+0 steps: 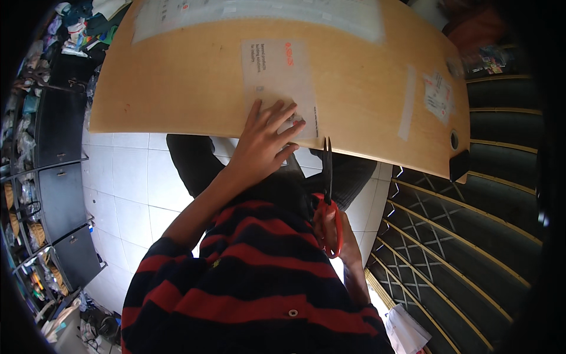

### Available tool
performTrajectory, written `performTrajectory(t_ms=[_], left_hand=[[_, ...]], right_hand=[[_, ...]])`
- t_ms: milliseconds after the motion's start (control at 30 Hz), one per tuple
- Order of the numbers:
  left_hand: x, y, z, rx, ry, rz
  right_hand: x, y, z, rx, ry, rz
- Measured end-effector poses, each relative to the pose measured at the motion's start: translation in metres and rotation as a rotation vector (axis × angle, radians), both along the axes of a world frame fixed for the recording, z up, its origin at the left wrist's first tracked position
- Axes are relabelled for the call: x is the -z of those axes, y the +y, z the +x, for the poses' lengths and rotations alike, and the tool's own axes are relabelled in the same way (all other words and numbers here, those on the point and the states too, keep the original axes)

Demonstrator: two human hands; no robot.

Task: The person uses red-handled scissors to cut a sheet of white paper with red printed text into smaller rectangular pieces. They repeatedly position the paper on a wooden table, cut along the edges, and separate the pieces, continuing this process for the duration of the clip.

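My left hand (262, 141) lies with its fingers spread over the near end of a pale printed sheet (277, 74), which sits by the table's front edge. Something small shows between the fingertips, too covered to make out. In my right hand (325, 225) is a pair of scissors (328, 180) with red handles and dark blades. The fingers are wrapped through and around the handles. The blades point away from me, slightly parted, with their tips close to the table edge, right of the sheet.
The light wooden table (177, 82) carries a large clear plastic sheet (259, 20) at its far side. At its right are a tape-like strip (407, 103) and a white label (438, 96). Dark cabinets (62, 141) stand left; a folding metal gate (448, 236) lines the right.
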State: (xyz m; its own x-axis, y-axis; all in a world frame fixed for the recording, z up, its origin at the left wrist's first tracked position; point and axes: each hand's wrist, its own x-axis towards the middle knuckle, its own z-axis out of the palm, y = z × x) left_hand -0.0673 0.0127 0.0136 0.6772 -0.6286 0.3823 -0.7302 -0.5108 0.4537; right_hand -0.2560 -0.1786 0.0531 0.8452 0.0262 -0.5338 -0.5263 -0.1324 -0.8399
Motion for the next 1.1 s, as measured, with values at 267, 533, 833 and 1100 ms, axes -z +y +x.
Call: performTrajectory(t_ms=[267,533,833,1100], left_hand=[[0.005,0.0,-0.001,-0.056,-0.008,-0.105],[0.004,-0.001,-0.011,-0.122,-0.076,-0.06],[-0.006,-0.014,-0.015,-0.14,0.008,-0.107],[0.004,-0.007,-0.016,-0.119,-0.045,-0.113]], right_hand=[[-0.007,0.001,0.016,-0.091,-0.012,-0.036],[-0.016,-0.004,0.013,0.011,0.089,0.079],[-0.017,-0.008,0.019,-0.101,0.119,0.021],[-0.026,-0.006,0.033,-0.12,0.07,-0.041]])
